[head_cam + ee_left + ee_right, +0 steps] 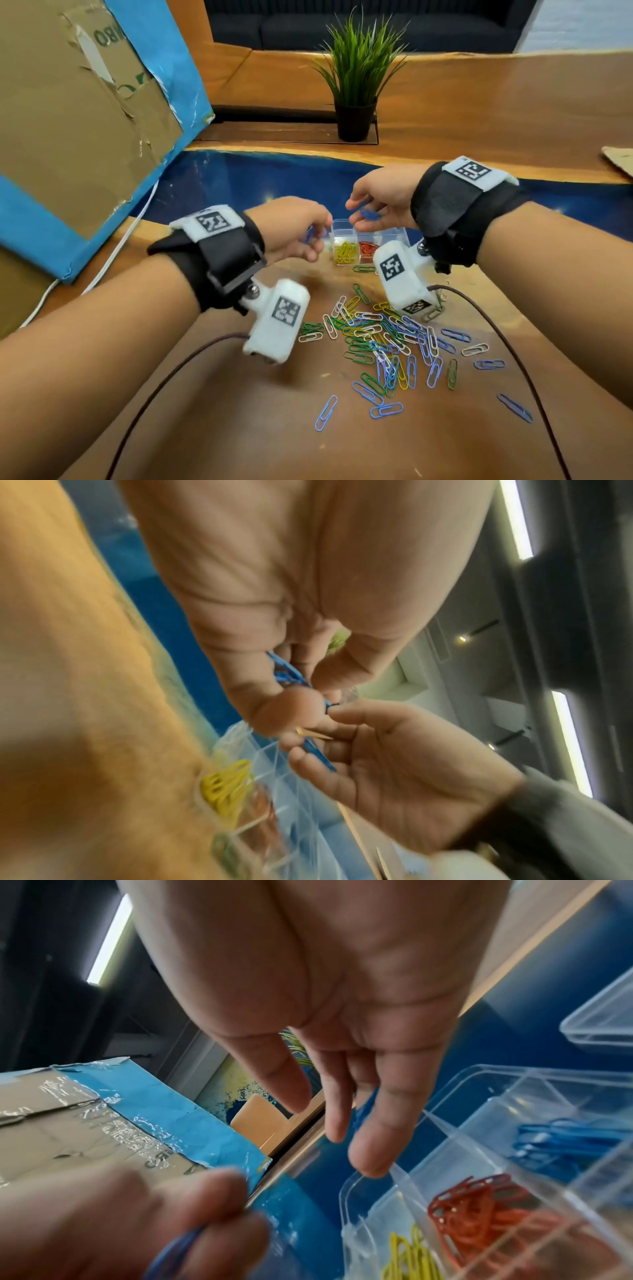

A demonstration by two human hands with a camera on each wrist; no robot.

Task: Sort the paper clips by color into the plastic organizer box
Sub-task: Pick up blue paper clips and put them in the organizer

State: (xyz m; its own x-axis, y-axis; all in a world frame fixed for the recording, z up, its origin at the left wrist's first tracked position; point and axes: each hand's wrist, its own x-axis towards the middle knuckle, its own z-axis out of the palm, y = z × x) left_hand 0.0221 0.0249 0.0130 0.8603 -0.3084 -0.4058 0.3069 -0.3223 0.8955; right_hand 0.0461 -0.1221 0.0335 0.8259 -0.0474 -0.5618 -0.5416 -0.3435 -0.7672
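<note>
Inside organizer box [346, 1199]: yellow clips [411, 1259], red clips [479, 1213], blue clips [565, 1139], separate compartments.

Bright, even light; wrist views blurry, wide-angle warp at edges.

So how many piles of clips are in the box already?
3. A yellow pile sits in the corner part of the box, a red pile next to it, and a blue pile beyond the red. Other parts may be hidden.

Loose clips [383, 339] before organizer box [394, 233]; plant [358, 85] behind.
</note>
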